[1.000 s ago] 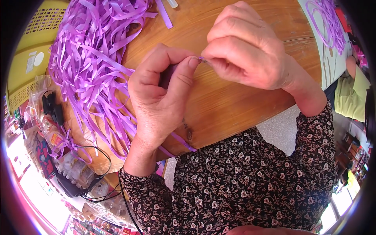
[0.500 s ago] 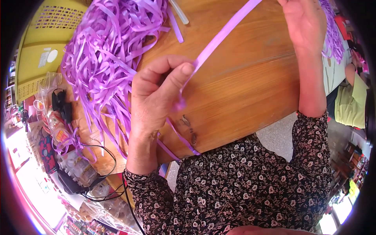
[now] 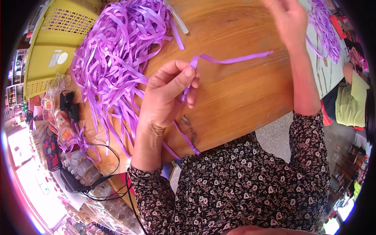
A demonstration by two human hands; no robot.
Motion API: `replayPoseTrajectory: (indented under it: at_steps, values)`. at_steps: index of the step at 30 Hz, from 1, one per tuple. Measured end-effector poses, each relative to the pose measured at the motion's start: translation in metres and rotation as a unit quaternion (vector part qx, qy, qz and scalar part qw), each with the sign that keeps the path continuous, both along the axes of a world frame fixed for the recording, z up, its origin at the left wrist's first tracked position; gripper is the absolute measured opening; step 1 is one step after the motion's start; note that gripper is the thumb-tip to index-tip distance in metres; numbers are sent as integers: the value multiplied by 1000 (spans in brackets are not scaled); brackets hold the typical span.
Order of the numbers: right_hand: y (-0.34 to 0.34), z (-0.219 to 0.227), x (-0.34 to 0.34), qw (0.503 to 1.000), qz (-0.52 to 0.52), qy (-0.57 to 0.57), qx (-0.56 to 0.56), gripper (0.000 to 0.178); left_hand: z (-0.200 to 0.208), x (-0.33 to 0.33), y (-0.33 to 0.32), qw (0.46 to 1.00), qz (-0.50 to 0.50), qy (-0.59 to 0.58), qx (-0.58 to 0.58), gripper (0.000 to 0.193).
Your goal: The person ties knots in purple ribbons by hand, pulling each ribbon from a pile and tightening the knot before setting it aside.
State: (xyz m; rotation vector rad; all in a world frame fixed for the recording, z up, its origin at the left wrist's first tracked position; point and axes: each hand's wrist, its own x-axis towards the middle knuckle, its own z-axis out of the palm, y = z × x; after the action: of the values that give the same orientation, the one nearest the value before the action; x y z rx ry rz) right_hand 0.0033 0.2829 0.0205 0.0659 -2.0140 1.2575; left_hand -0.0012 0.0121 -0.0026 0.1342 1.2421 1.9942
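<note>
My left hand (image 3: 166, 88) pinches a narrow purple ribbon (image 3: 231, 60) between thumb and forefinger above the wooden table. From the pinch, the ribbon loops up and trails to the right, its end loose. A short twisted bit of it hangs below the fingertips. At the top right, my right hand (image 3: 289, 23) is raised away from the ribbon, fingers apart with nothing visible in them; its fingertips are partly cut off by the upper edge. Left of my left hand lies a big tangled heap of purple ribbons (image 3: 117, 47), with strands running toward the table's near edge.
A yellow perforated basket (image 3: 43, 74) stands at the far left. Near it are a black clip-like tool (image 3: 69, 105), plastic bags and black cables (image 3: 111, 194). A clear stick (image 3: 178, 17) lies on the wooden table (image 3: 243, 90). More purple ribbons (image 3: 325, 31) hang at the right.
The ribbon was stretched taut toward my right hand; now its right end is loose and slack. My right hand has shifted left and up. My left hand still pinches the ribbon.
</note>
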Motion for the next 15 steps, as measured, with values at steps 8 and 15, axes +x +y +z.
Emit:
replayPoseTrajectory:
  at_steps: [8,15]
  values:
    - [-68,-34,16,926,252,56,277,36,-3,2,6,999,1,-14,-45,21]
    - [-56,-32,20,925,225,47,303,26,4,8,11,995,-22,26,-92,25]
